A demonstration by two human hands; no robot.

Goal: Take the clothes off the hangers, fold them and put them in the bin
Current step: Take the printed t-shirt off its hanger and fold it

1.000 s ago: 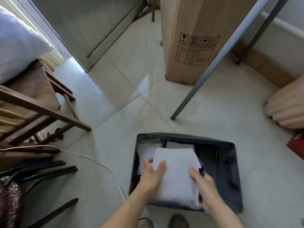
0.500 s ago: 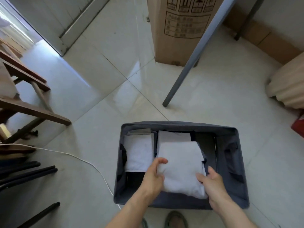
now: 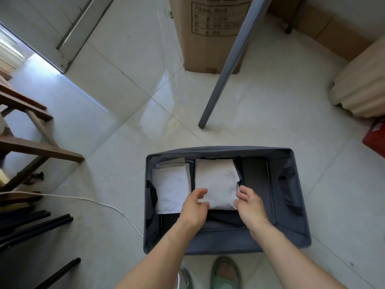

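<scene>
A grey fabric bin [image 3: 229,241] stands on the tiled floor [image 3: 108,130], right in front of the person's slippers [image 3: 226,272]. Two folded white garments lie side by side inside it, on darker clothing. The left garment [image 3: 171,188] is against the bin's left wall. The middle garment [image 3: 216,180] runs from the far wall toward the middle of the bin. The right part of the bin shows only its dark lining.

Both hands are inside the bin, at the near edge of the middle garment, which lies just beyond them. The left hand [image 3: 194,207] is at the garment's near left corner. Its thumb lies over the top of the fabric and its curled fingers are at the edge, pinching it. The right hand [image 3: 250,203] is at the near right corner, with its bent fingertips touching the fabric. Whether it grips the garment or only rests against it cannot be told. The garment spans the gap between the two hands.

Past the bin's far edge, a slanted grey pole [image 3: 227,65] meets the floor in front of a cardboard box [image 3: 208,38]. On the left are a wooden frame [image 3: 39,147] and a white cord [image 3: 83,199] trailing toward the bin's near left corner.
</scene>
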